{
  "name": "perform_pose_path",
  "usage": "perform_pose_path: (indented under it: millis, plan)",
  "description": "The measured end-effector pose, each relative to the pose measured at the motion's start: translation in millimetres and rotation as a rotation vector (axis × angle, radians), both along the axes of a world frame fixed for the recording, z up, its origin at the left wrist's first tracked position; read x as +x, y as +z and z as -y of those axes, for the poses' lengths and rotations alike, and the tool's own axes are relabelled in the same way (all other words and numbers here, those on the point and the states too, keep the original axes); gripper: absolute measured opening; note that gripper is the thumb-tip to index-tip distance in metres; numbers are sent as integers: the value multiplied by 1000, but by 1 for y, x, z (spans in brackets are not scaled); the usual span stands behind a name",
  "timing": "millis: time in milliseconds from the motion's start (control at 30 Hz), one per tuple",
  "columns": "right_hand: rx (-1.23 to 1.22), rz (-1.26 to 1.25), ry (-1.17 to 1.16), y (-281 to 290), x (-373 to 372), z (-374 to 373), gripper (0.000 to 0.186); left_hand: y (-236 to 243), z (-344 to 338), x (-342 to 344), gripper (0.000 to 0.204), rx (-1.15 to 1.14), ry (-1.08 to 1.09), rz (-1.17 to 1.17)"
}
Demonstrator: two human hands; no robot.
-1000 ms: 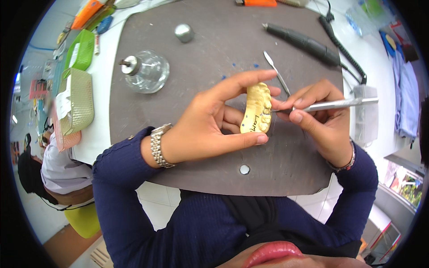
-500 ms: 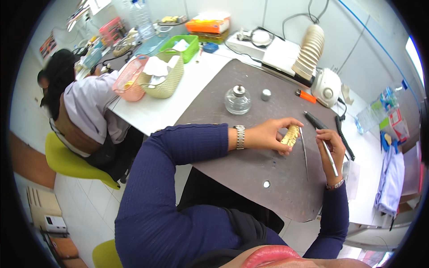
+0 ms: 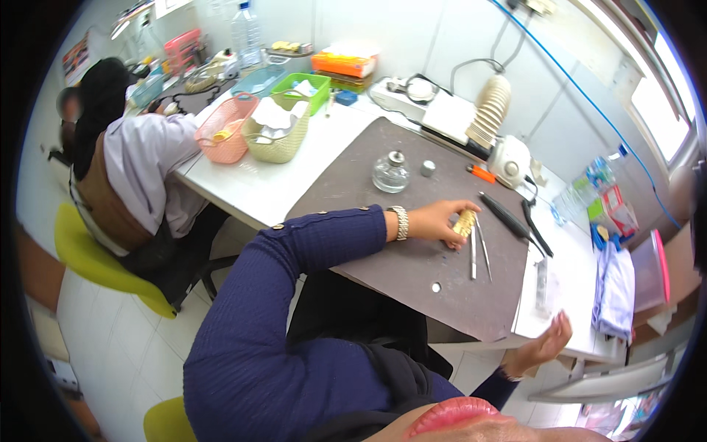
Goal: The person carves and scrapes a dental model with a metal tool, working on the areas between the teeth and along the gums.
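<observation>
Left hand [image 3: 431, 221] grips a yellow tooth model [image 3: 464, 223] between thumb and fingers, over the brown mat [image 3: 346, 180]. Right hand [image 3: 541, 350] is loosely open by the front edge of the white table [image 3: 258, 190], with nothing seen in it; moments ago it held the thick metal tool [image 3: 473, 261], which now lies beside the thin metal tool [image 3: 484, 249]. So tool work on the model appears paused. Farther out are a black drill [image 3: 504, 215], a glass bottle [image 3: 390, 175] and a seated co-worker [image 3: 151, 151]
</observation>
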State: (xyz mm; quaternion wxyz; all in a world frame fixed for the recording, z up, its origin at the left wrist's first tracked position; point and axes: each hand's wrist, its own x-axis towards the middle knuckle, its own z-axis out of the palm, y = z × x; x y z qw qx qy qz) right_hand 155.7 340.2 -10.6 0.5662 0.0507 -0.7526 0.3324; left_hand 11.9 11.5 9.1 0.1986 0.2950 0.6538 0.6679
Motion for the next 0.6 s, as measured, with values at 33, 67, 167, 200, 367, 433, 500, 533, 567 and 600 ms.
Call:
perform_pose_path:
  millis: [33, 67, 167, 200, 367, 433, 500, 533, 567, 600]
  plan:
    - [-246, -135, -83, -15, 18, 12, 22, 3, -1, 1, 70, -3, -10, 38]
    - [-329, -95, -88, -34, 33, 15, 24, 2, 1, -1, 70, 11, -9, 30]
    - [-937, 95, 60, -95, 62, 55, 23, -10, 8, -2, 70, 2, 21, 41]
    - [-992, 262, 116, -121, 72, 64, 24, -12, 9, 1, 70, -9, 32, 42]
    - [146, 610, 261, -251, 23, 78, 41, -8, 3, -3, 71, 11, 17, 62]
    - [391, 515, 258, -214, -13, 105, 40, -7, 8, 0, 70, -14, 29, 36]
    - [483, 556, 207, -176, -51, 111, 40, -5, 1, -3, 69, 5, -2, 29]
    - [499, 601, 193, -168, -66, 114, 40, -4, 3, -2, 69, -3, 2, 28]
    - [512, 654, 175, -163, -74, 112, 40, -3, 3, -1, 69, -7, 5, 28]
    - [514, 706, 161, -158, -79, 107, 39, -2, 3, 0, 69, -13, 3, 22]
